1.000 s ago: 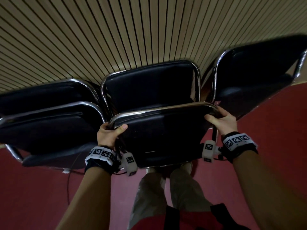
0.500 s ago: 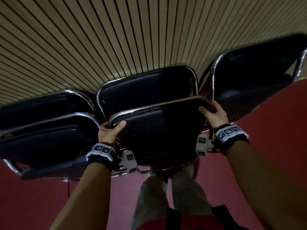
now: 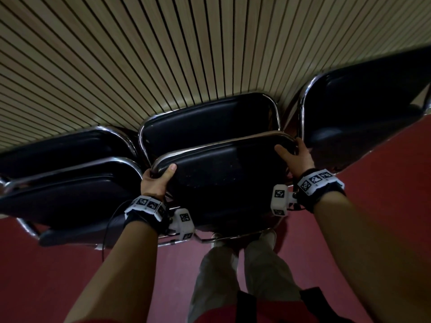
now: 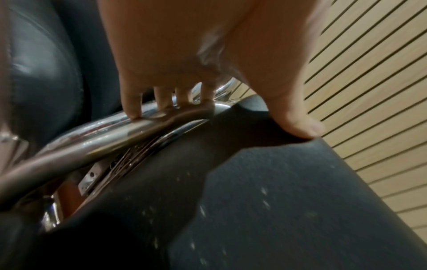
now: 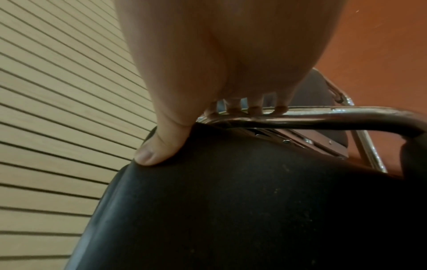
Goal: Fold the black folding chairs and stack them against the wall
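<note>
Since the previous second, the held folded chair (image 3: 224,183) has been carried closer to the slatted wall (image 3: 163,54) and now overlaps the leaning chair behind it (image 3: 205,122); in my judgement placement is nearly complete and release is pending. The left hand (image 3: 155,183) grips the chrome top rail (image 4: 129,131), four fingers (image 4: 133,104) curled over it, thumb pressed on the black pad. The right hand (image 3: 297,158) grips likewise at the opposite corner, fingers (image 5: 255,108) hooked over the rail. Count: five black chairs visible, namely one held, one directly beyond the fingers, two left of the left hand (image 3: 67,190), one right of the right hand (image 3: 363,108).
</note>
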Tool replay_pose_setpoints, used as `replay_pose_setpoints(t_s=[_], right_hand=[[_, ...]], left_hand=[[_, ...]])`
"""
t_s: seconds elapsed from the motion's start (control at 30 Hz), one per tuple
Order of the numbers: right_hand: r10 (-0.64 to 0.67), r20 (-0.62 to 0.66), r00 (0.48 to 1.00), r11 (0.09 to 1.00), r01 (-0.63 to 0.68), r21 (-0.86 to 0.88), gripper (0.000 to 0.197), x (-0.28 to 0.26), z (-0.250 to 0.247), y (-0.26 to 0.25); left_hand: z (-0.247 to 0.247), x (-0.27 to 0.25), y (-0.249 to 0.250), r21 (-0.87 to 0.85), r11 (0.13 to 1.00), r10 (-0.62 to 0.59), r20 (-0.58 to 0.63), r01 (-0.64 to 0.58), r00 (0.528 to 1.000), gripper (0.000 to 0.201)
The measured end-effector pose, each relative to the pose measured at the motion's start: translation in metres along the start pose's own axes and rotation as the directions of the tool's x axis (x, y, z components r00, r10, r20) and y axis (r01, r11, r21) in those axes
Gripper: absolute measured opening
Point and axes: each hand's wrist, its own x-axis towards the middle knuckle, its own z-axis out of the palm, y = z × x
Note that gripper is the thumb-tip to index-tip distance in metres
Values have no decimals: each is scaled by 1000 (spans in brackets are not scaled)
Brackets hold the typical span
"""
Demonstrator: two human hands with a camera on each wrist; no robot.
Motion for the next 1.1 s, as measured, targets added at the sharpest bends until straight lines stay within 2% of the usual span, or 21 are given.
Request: replay_pose_setpoints(t_s=[0.07, 0.17, 0.2, 0.27, 0.4, 0.47, 0.53, 0.57, 0.63, 0.7, 0.77, 0.8, 0.9, 1.0, 1.1], right_hand=[[4, 7, 1000, 1000, -4, -1, 75, 1, -1, 0], [10, 12, 1000, 1000, -10, 23, 75, 1, -2, 2], [10, 14, 1000, 1000, -10, 21, 74, 0, -4, 1], [20, 29, 999, 1000, -20, -10, 70, -2, -7, -2], [-29, 50, 998, 1000, 29, -1, 76, -3, -21, 2], [-30, 7, 1000, 998, 30, 54, 63, -19, -35, -11], [-45, -52, 998, 992, 51, 112, 40, -42, -52, -21], [-52, -92, 994, 986, 65, 150, 36, -50, -61, -22], [-52, -174, 983, 963, 96, 252, 36, -67, -79, -20], [-22, -275, 961, 940, 113, 321, 39, -95, -98, -16], [26, -383, 924, 920, 128, 370, 66, -121, -116, 2], [43, -423, 905, 906, 143, 397, 72, -136, -122, 8], [99, -519, 849, 872, 177, 456, 47, -193, -135, 40], [170, -572, 802, 822, 204, 531, 38, -255, -151, 77], [293, -666, 685, 770, 243, 589, 35, -333, -175, 125]], left_hand=[[2, 0, -2, -4, 1000, -18, -29, 18, 999, 73], [6, 2, -5, 0, 999, -32, -90, 32, 995, 112], [7, 0, -3, -2, 999, -32, -110, 32, 993, 118], [13, -13, 7, 32, 999, -3, -144, 8, 990, 108], [23, -43, 34, 218, 970, 158, -214, -110, 964, 83], [31, -53, 49, 243, 948, 260, -211, -207, 942, 71], [43, -62, 66, 215, 934, 321, -161, -284, 933, 57], [50, -65, 74, 190, 929, 344, -125, -318, 931, 55], [65, -80, 92, 114, 925, 367, -35, -361, 930, 58], [82, -103, 109, 35, 919, 387, 118, -393, 915, 50], [97, -124, 119, 8, 908, 399, 289, -419, 870, 42], [103, -133, 122, 0, 907, 394, 356, -421, 848, 42], [120, -170, 124, -28, 898, 381, 550, -440, 743, 37], [141, -218, 114, -42, 867, 391, 676, -497, 624, 32], [163, -286, 88, -39, 843, 336, 818, -537, 467, 29]])
